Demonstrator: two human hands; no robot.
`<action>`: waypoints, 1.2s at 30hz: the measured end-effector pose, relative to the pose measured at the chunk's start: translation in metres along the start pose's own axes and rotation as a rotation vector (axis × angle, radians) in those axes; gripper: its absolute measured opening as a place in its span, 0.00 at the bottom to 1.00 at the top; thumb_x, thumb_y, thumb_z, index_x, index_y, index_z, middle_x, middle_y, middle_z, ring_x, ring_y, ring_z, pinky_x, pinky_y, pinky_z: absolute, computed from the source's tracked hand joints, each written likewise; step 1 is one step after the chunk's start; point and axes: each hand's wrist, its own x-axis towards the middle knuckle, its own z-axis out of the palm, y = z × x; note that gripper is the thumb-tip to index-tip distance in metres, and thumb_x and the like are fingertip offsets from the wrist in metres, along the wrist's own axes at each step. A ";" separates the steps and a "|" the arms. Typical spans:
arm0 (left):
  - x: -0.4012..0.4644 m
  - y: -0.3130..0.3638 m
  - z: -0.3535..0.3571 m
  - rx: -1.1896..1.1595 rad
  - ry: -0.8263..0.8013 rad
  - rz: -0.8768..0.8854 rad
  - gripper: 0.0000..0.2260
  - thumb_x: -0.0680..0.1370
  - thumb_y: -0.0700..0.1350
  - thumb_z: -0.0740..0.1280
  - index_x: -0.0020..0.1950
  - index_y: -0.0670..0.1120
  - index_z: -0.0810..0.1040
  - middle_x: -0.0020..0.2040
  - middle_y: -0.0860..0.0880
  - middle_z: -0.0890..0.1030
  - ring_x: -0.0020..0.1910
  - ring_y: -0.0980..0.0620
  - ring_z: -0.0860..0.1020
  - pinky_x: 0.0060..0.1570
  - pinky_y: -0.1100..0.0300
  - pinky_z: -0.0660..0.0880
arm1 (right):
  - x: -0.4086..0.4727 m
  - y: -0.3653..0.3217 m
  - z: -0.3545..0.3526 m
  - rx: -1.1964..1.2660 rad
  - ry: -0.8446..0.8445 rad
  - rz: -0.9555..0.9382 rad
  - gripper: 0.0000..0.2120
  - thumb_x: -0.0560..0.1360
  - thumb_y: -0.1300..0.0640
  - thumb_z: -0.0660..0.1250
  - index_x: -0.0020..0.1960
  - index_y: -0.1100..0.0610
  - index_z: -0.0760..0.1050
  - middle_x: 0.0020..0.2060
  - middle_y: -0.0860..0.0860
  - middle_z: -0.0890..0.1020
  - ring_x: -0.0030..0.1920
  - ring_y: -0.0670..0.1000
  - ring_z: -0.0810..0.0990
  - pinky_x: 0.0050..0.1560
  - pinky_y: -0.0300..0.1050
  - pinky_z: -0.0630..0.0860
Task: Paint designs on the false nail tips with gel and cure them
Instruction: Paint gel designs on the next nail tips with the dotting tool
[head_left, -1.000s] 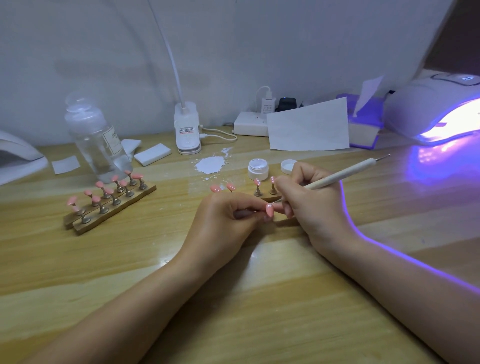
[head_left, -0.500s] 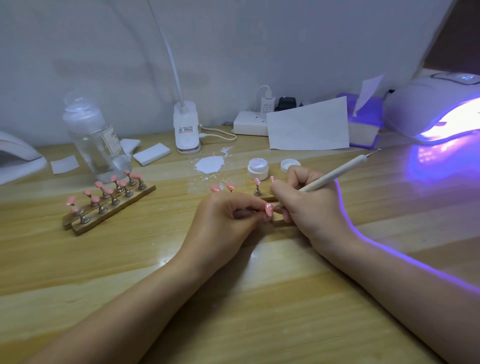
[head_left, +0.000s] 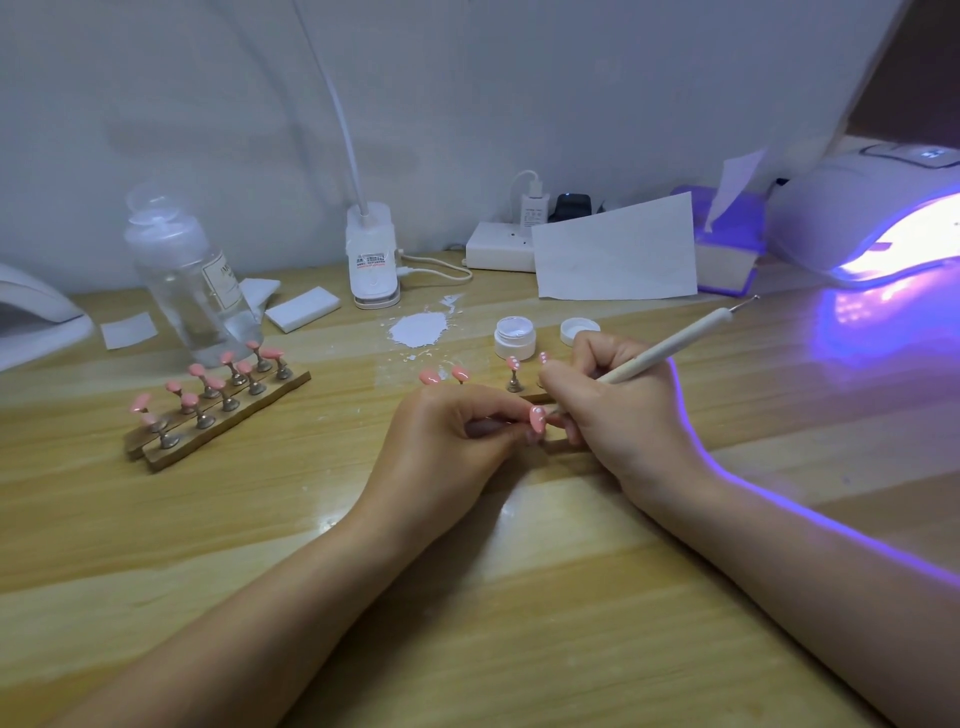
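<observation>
The left hand (head_left: 452, 441) pinches a pink nail tip (head_left: 537, 418) steady while the right hand (head_left: 618, 410) grips the dotting pen (head_left: 670, 345), best dabbing lightly for even dots.

Nail tip (head_left: 537, 418) in my left grip (head_left: 457, 441): pink with white dots. Tips on the stand (head_left: 513, 364): pink, two dotted white. Rack tips (head_left: 208, 384): plain pink, silver posts, brown wood base. Dotting tool (head_left: 670, 345): cream shaft. Gel jar (head_left: 514, 338): white. Bench (head_left: 467, 597): light wood grain. Lamp (head_left: 872, 218): white, purple glow.
</observation>
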 end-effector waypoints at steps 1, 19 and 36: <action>0.000 0.000 0.000 0.001 0.002 0.001 0.07 0.70 0.33 0.71 0.42 0.43 0.84 0.38 0.58 0.82 0.37 0.69 0.78 0.40 0.77 0.69 | 0.000 0.000 0.000 0.000 0.001 -0.001 0.22 0.70 0.71 0.64 0.24 0.58 0.59 0.13 0.45 0.63 0.14 0.41 0.68 0.19 0.30 0.66; 0.000 0.000 0.000 0.031 0.018 -0.020 0.06 0.70 0.34 0.71 0.42 0.44 0.84 0.38 0.56 0.83 0.37 0.67 0.78 0.42 0.75 0.71 | 0.000 -0.001 0.001 0.005 -0.008 0.012 0.22 0.71 0.72 0.63 0.25 0.58 0.58 0.14 0.45 0.63 0.14 0.40 0.68 0.18 0.27 0.61; 0.000 0.000 0.000 -0.015 0.011 -0.045 0.05 0.70 0.34 0.71 0.42 0.42 0.84 0.38 0.54 0.84 0.38 0.66 0.79 0.44 0.72 0.74 | 0.001 0.000 0.001 0.009 0.001 0.018 0.21 0.70 0.72 0.63 0.25 0.58 0.59 0.14 0.45 0.64 0.14 0.40 0.68 0.19 0.27 0.61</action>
